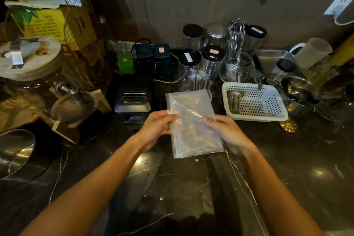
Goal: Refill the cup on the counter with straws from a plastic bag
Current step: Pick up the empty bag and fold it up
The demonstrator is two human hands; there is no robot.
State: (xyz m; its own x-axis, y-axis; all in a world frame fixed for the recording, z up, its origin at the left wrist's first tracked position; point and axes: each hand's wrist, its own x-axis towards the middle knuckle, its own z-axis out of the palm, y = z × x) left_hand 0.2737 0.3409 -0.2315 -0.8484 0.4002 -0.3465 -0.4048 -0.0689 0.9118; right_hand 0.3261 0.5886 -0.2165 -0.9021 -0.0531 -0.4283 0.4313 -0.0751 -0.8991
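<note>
A clear plastic bag (191,120) hangs flat above the dark marble counter, and it looks empty. My left hand (156,128) pinches its left edge and my right hand (228,134) grips its right edge. Just behind the bag's top stands the cup with several wrapped straws (199,80) upright in it; the bag hides the cup's lower part.
A black receipt printer (134,99) sits left of the bag. A white perforated basket (254,101) with a metal strainer is to the right. Lidded jars (212,57), a whisk and metal bowls crowd the back. A glass dispenser (72,99) stands at left.
</note>
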